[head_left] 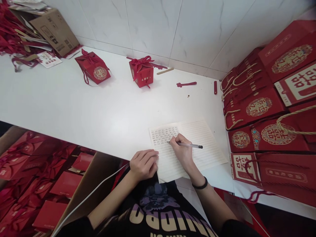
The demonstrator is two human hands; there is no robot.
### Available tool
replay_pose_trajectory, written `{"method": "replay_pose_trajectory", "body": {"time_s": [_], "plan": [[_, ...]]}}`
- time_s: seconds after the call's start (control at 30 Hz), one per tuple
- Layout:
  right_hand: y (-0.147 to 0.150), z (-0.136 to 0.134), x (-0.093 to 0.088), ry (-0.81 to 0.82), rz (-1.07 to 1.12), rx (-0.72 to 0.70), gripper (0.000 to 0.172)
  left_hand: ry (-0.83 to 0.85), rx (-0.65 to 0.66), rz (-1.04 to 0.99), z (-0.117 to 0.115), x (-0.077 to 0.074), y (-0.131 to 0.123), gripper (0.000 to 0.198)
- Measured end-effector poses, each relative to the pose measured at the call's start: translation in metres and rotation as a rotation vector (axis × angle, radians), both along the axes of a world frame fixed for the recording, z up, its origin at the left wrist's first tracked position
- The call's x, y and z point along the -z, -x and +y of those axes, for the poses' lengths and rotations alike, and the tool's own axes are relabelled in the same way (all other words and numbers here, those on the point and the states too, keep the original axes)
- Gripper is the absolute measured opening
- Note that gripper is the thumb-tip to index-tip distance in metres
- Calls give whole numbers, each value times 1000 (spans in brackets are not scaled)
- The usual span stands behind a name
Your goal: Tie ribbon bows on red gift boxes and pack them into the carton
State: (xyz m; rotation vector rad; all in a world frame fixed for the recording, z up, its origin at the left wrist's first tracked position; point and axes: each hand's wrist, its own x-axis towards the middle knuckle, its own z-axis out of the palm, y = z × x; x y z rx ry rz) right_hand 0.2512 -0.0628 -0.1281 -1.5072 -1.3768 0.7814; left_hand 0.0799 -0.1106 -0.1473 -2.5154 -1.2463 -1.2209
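My right hand (182, 150) grips a pen (195, 145) with a clear barrel and dark end. Its tip touches the left page of a lined sheet of paper (195, 161), which has a fold or gutter down its middle. Several rows of small handwritten characters fill the upper part of that left page. My left hand (143, 164) rests at the table's front edge, fingers loosely curled together, beside the paper's left edge. Nothing shows inside it.
Two red gift boxes with ribbons (92, 67) (142, 71) stand on the white table (103, 108). Behind them are a wooden stick (165, 71) and a red stick (186, 84). Red gift bags (259, 107) are stacked at right, a cardboard box (53, 33) sits far left, and red boxes (66, 184) lie below.
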Motion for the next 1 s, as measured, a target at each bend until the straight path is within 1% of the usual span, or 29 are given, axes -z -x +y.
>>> {"method": "replay_pose_trajectory", "body": {"time_s": [0.2,0.37,0.4,0.47,0.53,0.6,0.63,0.67,0.7,0.73,0.8,0.83,0.9,0.93,1.0], "plan": [[1,0,0,9,40,-15,35,-6,-2,-2,1,0,0,14],[-4,-1,-5,-2,160,14,37,39,5,-23,-2,-1,-1,15],[-7,-2,-7,4,218,15,37,71,0,-40,-3,-4,-1,14],[-13,-4,-10,43,388,28,41,186,-25,-89,-5,-11,-3,12],[-18,-4,-11,95,588,85,47,362,-48,-174,-4,-19,-4,13],[-21,-2,-8,108,690,161,51,555,-20,-304,6,-27,-4,17],[-22,0,-6,121,714,189,53,621,-7,-369,15,-30,-2,18],[-22,1,-3,133,728,218,53,652,-9,-425,28,-34,1,19],[-22,3,0,152,730,239,54,643,-36,-471,45,-38,6,21],[-21,5,2,173,726,247,55,600,-91,-507,64,-42,12,25],[-19,7,7,201,706,237,56,481,-248,-568,108,-54,25,38],[-18,7,9,207,691,225,56,455,-329,-594,132,-60,32,44],[-16,7,10,205,657,206,54,483,-473,-624,177,-74,42,52],[-14,6,10,202,636,202,53,524,-519,-605,198,-80,46,56],[-11,6,9,196,590,198,51,566,-531,-577,235,-90,50,66]]}}
